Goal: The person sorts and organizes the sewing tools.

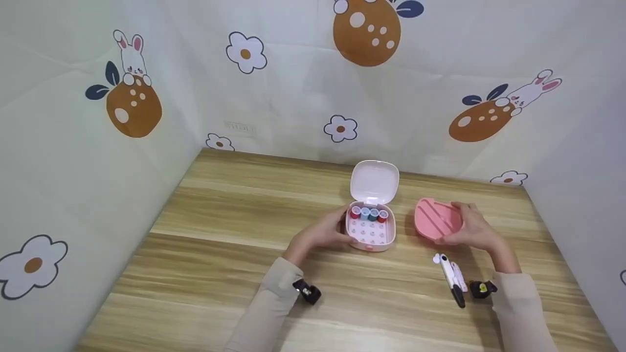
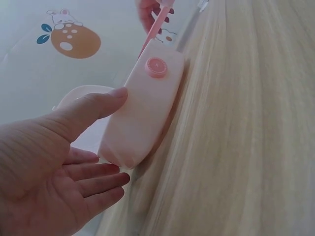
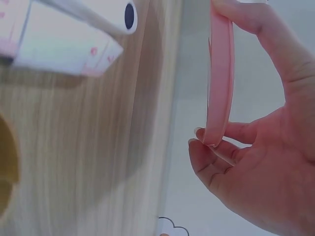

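Sleeves [image 1: 269, 299] foremost, I'm likely positioning the pink tray [image 1: 434, 221], right hand [image 1: 473, 231] gripping, left hand [image 1: 324, 231], fingers relaxed, steadying the case [image 2: 142, 108]; next is probably needing levelling.

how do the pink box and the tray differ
Colour: the box is pale pink, the tray a stronger pink.
Depth: the box is deep-walled, the tray shallow.
Inside: the box has pegs and a row of four small cylinders; the tray has diagonal grooves.
Support: the box rests on the table, while the right hand grips the tray.
Both are pink with rounded corners.
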### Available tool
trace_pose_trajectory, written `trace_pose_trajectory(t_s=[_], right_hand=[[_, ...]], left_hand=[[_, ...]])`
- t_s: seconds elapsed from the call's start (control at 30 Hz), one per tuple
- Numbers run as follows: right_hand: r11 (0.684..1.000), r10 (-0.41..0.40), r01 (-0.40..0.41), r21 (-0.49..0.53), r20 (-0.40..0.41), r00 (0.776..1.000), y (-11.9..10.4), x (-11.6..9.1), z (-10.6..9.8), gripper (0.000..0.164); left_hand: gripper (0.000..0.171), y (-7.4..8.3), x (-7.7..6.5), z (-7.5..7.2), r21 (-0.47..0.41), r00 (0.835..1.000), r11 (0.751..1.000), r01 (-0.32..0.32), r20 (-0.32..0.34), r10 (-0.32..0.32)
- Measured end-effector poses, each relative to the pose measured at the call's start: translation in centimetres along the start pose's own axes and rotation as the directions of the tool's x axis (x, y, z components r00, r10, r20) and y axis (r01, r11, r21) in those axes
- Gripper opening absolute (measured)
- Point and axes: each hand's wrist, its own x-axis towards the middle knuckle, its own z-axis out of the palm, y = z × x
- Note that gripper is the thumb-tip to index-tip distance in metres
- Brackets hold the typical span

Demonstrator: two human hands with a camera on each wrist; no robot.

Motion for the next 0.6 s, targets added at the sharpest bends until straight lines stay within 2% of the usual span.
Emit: trace_pose_trajectory(t_s=[0.4,0.6], right_hand=[[1.000,-0.002,0.003,0.022,-0.008,1.000,-1.6,-0.1,1.2,0.120],[0.999,-0.026,0.026,0.027,-0.007,1.000,-2.6,0.0,1.9,0.122]], left_hand=[[0.095,0.1,0.0,0.0,-0.007,1.000,1.000,0.007,0.002,-0.007],[0.095,0.2,-0.1,-0.1,0.011,0.999,0.999,0.039,-0.001,-0.039]])
